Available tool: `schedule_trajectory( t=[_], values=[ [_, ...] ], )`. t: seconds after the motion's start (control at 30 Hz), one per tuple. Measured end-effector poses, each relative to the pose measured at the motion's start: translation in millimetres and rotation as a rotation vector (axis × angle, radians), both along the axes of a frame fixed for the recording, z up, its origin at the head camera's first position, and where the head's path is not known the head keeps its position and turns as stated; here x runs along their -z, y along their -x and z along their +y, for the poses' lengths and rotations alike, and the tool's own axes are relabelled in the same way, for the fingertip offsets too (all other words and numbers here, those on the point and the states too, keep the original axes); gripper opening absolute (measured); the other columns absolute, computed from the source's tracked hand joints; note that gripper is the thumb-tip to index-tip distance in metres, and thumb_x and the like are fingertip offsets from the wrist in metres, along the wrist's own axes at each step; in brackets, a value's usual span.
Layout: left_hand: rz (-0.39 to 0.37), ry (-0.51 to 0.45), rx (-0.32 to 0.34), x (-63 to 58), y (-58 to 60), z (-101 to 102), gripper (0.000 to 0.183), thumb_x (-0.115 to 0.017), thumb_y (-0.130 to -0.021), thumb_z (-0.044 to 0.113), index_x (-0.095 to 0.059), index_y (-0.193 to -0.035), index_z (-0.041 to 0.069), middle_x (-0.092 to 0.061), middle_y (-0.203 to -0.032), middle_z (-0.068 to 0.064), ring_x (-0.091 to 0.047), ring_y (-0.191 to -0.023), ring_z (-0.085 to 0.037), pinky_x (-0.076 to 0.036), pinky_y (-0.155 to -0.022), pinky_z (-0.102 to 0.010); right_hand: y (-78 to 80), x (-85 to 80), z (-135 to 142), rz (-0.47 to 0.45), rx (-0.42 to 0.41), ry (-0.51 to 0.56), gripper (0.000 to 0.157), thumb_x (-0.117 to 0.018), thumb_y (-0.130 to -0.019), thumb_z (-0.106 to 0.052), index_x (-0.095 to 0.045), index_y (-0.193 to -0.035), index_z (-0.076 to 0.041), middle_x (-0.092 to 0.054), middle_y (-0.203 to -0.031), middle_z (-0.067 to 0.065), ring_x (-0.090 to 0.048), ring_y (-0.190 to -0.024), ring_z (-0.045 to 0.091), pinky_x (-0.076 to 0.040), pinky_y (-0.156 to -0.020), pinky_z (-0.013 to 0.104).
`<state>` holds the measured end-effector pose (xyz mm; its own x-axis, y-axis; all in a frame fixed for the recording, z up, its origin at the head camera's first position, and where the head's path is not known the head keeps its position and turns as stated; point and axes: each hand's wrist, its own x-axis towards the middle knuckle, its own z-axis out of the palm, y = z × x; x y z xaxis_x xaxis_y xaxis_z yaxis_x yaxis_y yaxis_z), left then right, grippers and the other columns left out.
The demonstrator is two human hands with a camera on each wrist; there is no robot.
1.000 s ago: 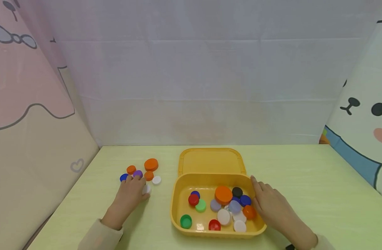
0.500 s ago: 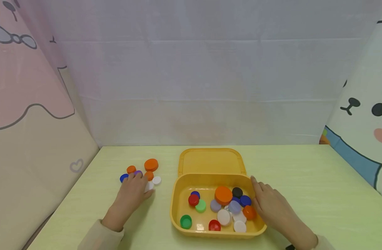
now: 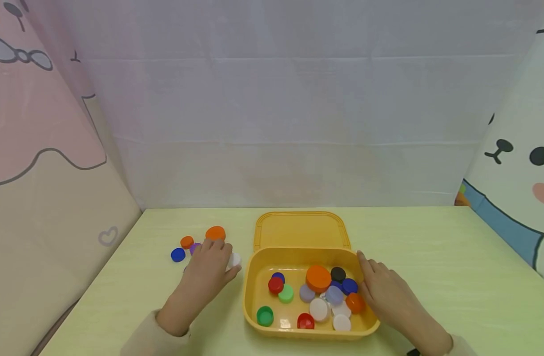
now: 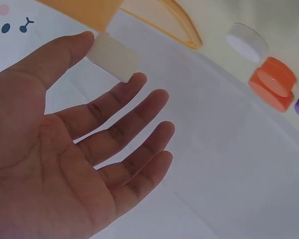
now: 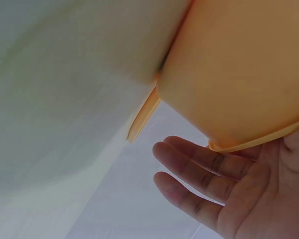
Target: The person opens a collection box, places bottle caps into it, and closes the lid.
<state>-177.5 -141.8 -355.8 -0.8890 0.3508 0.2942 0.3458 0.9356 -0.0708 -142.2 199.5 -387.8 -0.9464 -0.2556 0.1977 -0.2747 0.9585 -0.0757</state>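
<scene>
Between thumb and index fingertip, my left hand [image 4: 89, 119] pinches a white bottle cap [image 4: 113, 57]; the other fingers are spread. In the head view this left hand [image 3: 208, 267] is just left of the yellow box [image 3: 252, 267]. My right hand [image 3: 387, 291] rests along the box's right rim, its fingers fairly straight; the right wrist view shows the hand [image 5: 239, 189] against the rim. Inside the box lie several caps, among them a large orange cap [image 3: 318, 278], a green cap [image 3: 265, 316] and a black cap [image 3: 338, 274].
Left of the box on the table [image 3: 432, 257] lie a blue cap [image 3: 178, 254], a small orange cap [image 3: 187, 242], a purple cap [image 3: 195, 248] and a larger orange cap [image 3: 215, 233]. The yellow lid [image 3: 303, 230] lies behind the box.
My left hand has moved right, away from the loose caps and towards the box, carrying the white bottle cap. The right hand has stayed at the box rim.
</scene>
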Motion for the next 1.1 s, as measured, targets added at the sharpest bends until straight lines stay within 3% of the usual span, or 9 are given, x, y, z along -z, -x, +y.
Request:
schedule_trajectory(
  t=[0.13, 0.33, 0.5, 0.73, 1.1],
  values=[
    [-0.044, 0.003, 0.003, -7.8, -4.1, 14, 0.041, -0.069, -0.076, 0.041, -0.062, -0.093, 0.005, -0.059, -0.09, -0.007, -0.05, -0.086, -0.025, -0.045, -0.078, -0.037, -0.2, -0.4, 0, -0.007, 0.001, 0.003, 0.053, -0.054, -0.086, -0.018, -0.041, -0.131, 0.006, -0.059, -0.109, 0.015, -0.057, -0.094, 0.027, -0.048, -0.077, 0.043],
    [-0.05, -0.038, 0.057, -12.4, -10.0, 33, 0.038, -0.068, -0.077, 0.04, -0.061, -0.091, 0.006, -0.06, -0.09, -0.007, -0.051, -0.088, -0.025, -0.045, -0.08, -0.037, 0.1, 0.2, 1, -0.001, -0.001, 0.0, 0.053, -0.055, -0.085, -0.018, -0.041, -0.131, 0.006, -0.059, -0.108, 0.015, -0.057, -0.094, 0.027, -0.049, -0.077, 0.043],
    [-0.067, -0.024, 0.091, -7.9, -14.5, 48, 0.04, -0.067, -0.078, 0.042, -0.062, -0.095, 0.006, -0.06, -0.094, -0.007, -0.053, -0.093, -0.026, -0.045, -0.084, -0.038, 0.0, 0.9, 1, -0.005, 0.001, 0.008, 0.053, -0.055, -0.086, -0.018, -0.041, -0.132, 0.006, -0.059, -0.109, 0.015, -0.057, -0.095, 0.027, -0.049, -0.078, 0.043],
    [-0.046, 0.039, 0.162, -0.1, -21.5, 61, 0.039, -0.064, -0.08, 0.045, -0.06, -0.092, 0.008, -0.059, -0.091, -0.004, -0.051, -0.088, -0.022, -0.046, -0.081, -0.034, 0.5, 1.7, 1, -0.003, 0.002, 0.02, 0.053, -0.054, -0.086, -0.017, -0.041, -0.132, 0.005, -0.059, -0.11, 0.015, -0.057, -0.096, 0.028, -0.049, -0.079, 0.044],
    [-0.105, 0.054, 0.259, 10.2, -29.3, 72, 0.035, -0.065, -0.079, 0.044, -0.061, -0.092, 0.012, -0.057, -0.087, 0.0, -0.047, -0.085, -0.018, -0.043, -0.078, -0.031, 0.1, 1.4, 1, -0.003, 0.003, 0.014, 0.054, -0.055, -0.086, -0.018, -0.041, -0.132, 0.006, -0.059, -0.11, 0.016, -0.057, -0.098, 0.029, -0.048, -0.08, 0.045]
  ],
)
